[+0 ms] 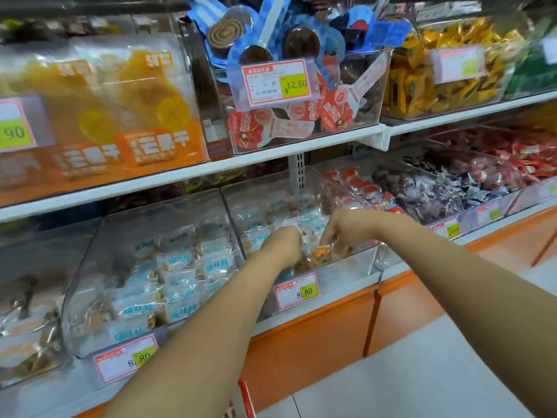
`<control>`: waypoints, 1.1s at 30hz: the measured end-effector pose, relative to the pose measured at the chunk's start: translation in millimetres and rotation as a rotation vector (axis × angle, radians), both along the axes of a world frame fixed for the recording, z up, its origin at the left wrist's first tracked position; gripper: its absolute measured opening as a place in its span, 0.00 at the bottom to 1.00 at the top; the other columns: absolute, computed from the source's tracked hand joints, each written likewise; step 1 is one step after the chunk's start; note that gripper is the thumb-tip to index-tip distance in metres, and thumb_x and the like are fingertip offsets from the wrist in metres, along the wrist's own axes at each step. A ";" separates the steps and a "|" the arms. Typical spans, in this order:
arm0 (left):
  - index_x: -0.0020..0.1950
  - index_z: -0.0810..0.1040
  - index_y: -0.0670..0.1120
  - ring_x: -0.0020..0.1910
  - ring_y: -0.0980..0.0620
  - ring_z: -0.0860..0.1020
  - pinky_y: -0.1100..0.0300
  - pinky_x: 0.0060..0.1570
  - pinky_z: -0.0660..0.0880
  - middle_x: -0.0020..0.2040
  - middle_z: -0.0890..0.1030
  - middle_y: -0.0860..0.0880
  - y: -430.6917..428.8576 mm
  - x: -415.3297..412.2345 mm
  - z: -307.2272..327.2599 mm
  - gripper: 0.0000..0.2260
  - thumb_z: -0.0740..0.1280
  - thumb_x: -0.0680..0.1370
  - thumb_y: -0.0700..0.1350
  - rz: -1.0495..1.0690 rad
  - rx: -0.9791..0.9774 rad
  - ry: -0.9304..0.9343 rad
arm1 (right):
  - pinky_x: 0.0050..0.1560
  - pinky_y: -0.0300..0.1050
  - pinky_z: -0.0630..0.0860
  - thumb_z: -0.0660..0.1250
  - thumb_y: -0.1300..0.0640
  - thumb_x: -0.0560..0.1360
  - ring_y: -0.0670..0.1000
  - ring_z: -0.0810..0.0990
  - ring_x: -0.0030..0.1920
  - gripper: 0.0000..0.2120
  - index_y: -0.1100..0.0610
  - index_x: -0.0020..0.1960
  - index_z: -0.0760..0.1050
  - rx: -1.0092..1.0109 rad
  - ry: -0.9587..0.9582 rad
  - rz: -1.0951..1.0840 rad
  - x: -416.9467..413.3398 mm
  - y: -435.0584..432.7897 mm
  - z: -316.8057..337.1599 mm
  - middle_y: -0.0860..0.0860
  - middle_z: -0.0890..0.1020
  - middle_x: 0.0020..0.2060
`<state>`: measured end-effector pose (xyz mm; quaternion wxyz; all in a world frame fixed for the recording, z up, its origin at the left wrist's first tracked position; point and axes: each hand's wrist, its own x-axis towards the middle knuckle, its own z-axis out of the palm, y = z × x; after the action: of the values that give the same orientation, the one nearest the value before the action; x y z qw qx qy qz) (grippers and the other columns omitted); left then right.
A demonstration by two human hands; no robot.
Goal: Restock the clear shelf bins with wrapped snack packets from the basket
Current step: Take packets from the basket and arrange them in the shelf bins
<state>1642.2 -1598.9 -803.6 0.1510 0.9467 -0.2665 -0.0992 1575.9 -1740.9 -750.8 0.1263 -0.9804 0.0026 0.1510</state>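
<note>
Inside the middle clear plastic bin (346,276) on the lower shelf: small white-and-teal wrapped snack packets (313,221) lie heaped toward the back, and both hands reach in over the front wall.
Orange-and-white wrapped packet (320,252): low at the front of the heap, between the two hands, under the right hand's fingertips.
Right hand (346,230): fingers curled downward, pinching the top of the orange-and-white wrapped packet.
Left hand (284,244): knuckles up and fingers curled down among the packets, just beside the right hand; blur hides whether it holds anything, so I cannot tell.
Red-and-white basket rim (244,396): a sliver at the bottom edge, below the forearms.
Red-bordered price tag (297,291): clipped to the middle bin's front, with a yellow patch reading 8.80.
Left clear bin (90,267): next to the middle one and filled with the same white-and-teal packets.
Right-hand bins: dark and silver wrapped sweets (437,194), then red wrapped sweets (527,158) farther along.
Upper shelf: orange dried-fruit bags (120,116) at left, blue and red spoon-shaped packs (301,86) in a clear bin tagged 12.80, and yellow packets (437,70) at right.
Orange base panel (316,342): under the lower shelf, meeting the pale floor (422,372).
</note>
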 end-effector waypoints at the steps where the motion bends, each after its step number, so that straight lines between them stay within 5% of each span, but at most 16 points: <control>1: 0.50 0.80 0.42 0.52 0.43 0.79 0.55 0.50 0.75 0.50 0.81 0.43 -0.6 2.6 -2.1 0.07 0.68 0.73 0.37 0.007 0.003 -0.015 | 0.50 0.40 0.75 0.70 0.63 0.73 0.47 0.78 0.49 0.15 0.53 0.59 0.81 0.011 0.033 0.000 2.1 1.6 -6.9 0.46 0.82 0.51; 5: 0.42 0.80 0.44 0.48 0.45 0.80 0.55 0.48 0.75 0.48 0.83 0.44 4.2 4.8 -5.9 0.02 0.71 0.74 0.42 0.026 -0.107 0.024 | 0.55 0.43 0.76 0.71 0.60 0.74 0.49 0.78 0.53 0.14 0.52 0.59 0.81 0.017 0.112 -0.004 11.4 4.2 -25.0 0.45 0.81 0.57; 9: 0.40 0.79 0.45 0.39 0.48 0.76 0.57 0.42 0.73 0.40 0.79 0.44 8.3 11.9 6.0 0.08 0.66 0.78 0.45 0.024 -0.134 0.156 | 0.55 0.44 0.77 0.74 0.58 0.71 0.50 0.80 0.52 0.16 0.51 0.59 0.81 -0.019 0.150 -0.020 25.6 11.2 -34.7 0.46 0.82 0.56; 13: 0.48 0.80 0.44 0.45 0.48 0.75 0.57 0.47 0.72 0.47 0.79 0.43 11.7 -0.8 22.5 0.08 0.61 0.79 0.40 -0.016 -0.068 0.142 | 0.56 0.47 0.78 0.74 0.61 0.71 0.53 0.81 0.54 0.17 0.56 0.59 0.80 -0.005 0.124 -0.063 27.7 17.2 -40.5 0.50 0.82 0.57; 17: 0.63 0.78 0.44 0.62 0.48 0.75 0.60 0.57 0.70 0.65 0.77 0.46 37.5 -32.4 31.6 0.16 0.56 0.80 0.35 0.034 -0.233 0.060 | 0.59 0.50 0.77 0.74 0.56 0.72 0.55 0.80 0.54 0.15 0.58 0.57 0.81 -0.109 -0.080 -0.105 11.2 17.3 -28.7 0.53 0.82 0.54; 22: 0.48 0.80 0.45 0.45 0.49 0.79 0.58 0.46 0.75 0.47 0.82 0.48 79.9 -78.9 30.2 0.10 0.61 0.81 0.45 0.083 -0.517 -0.063 | 0.35 0.43 0.71 0.71 0.47 0.73 0.51 0.77 0.36 0.16 0.57 0.36 0.74 -0.151 -0.331 -0.106 -30.4 34.3 4.6 0.51 0.77 0.32; 25: 0.38 0.75 0.39 0.36 0.42 0.78 0.51 0.39 0.76 0.36 0.79 0.39 110.8 -108.7 13.4 0.19 0.61 0.80 0.53 0.127 -0.569 -0.041 | 0.29 0.42 0.63 0.67 0.47 0.76 0.51 0.69 0.30 0.21 0.56 0.31 0.65 -0.120 -0.321 -0.005 -55.0 65.7 1.6 0.51 0.69 0.27; 30: 0.31 0.68 0.38 0.29 0.49 0.70 0.52 0.33 0.68 0.29 0.71 0.38 161.4 -144.8 -43.0 0.21 0.63 0.79 0.49 0.178 -0.517 0.015 | 0.32 0.44 0.64 0.67 0.47 0.76 0.51 0.69 0.32 0.19 0.58 0.33 0.69 -0.122 -0.006 0.193 -88.6 121.6 -43.6 0.52 0.71 0.30; 33: 0.29 0.66 0.45 0.27 0.53 0.66 0.59 0.31 0.62 0.26 0.68 0.49 189.9 -164.0 -85.3 0.19 0.64 0.80 0.47 0.257 -0.410 0.129 | 0.43 0.43 0.71 0.65 0.49 0.78 0.55 0.76 0.52 0.16 0.61 0.55 0.79 -0.164 0.187 0.334 -109.8 152.9 -81.1 0.56 0.80 0.52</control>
<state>1478.3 -1409.0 -888.9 0.3681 0.9141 -0.1486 -0.0830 1466.0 -1588.0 -831.9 0.0183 -0.9559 -0.1360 0.2597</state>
